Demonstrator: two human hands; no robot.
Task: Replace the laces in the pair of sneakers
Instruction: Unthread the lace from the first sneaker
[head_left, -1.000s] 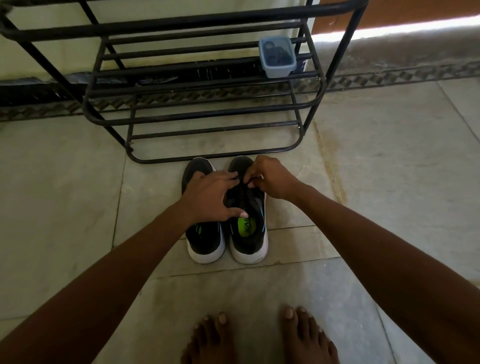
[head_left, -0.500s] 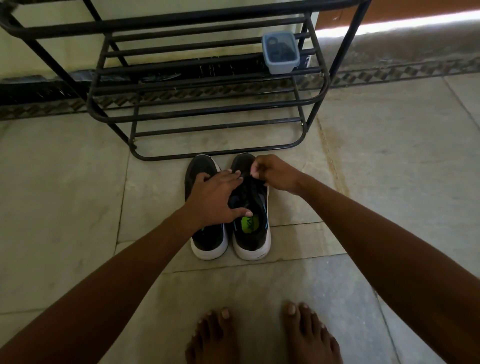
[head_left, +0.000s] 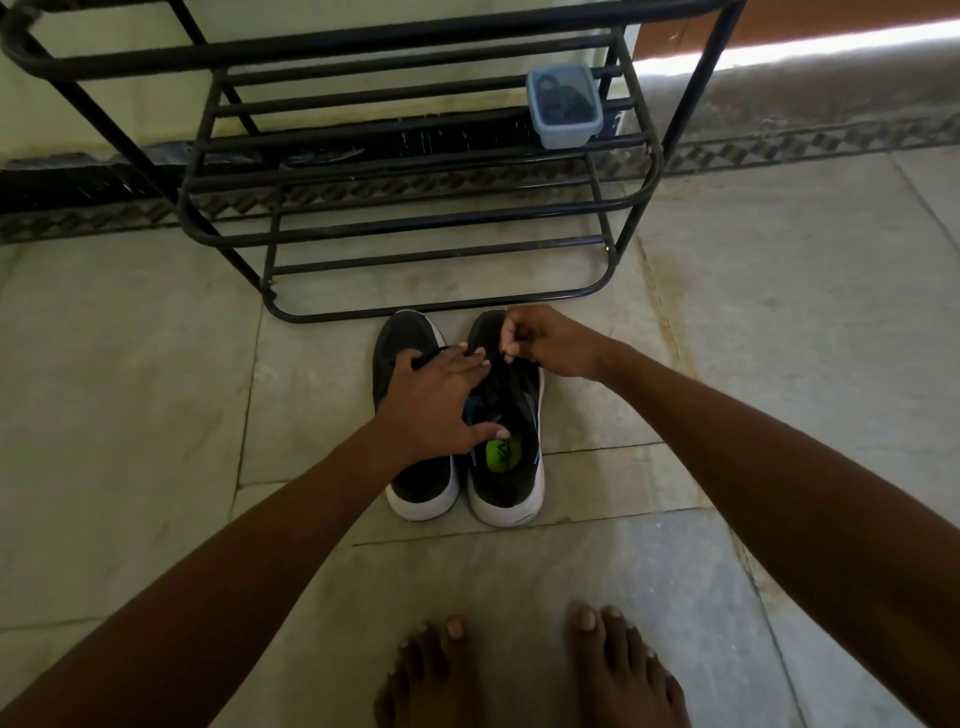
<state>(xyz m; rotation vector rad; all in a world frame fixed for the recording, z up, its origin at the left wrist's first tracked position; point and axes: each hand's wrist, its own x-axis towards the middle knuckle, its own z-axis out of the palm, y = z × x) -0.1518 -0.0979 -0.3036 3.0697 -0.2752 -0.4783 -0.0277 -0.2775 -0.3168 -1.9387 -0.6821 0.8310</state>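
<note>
Two black mesh sneakers with thick white soles (head_left: 464, 470) stood side by side on the pale stone floor (head_left: 156, 415), toes just before a black metal shoe rack (head_left: 415, 218). The right one showed a green insole logo and blue trim. The left hand (head_left: 439, 402) lay over both, fingers spread. The right hand (head_left: 545, 340) pinched a black lace (head_left: 506, 371) near the toe.
</note>
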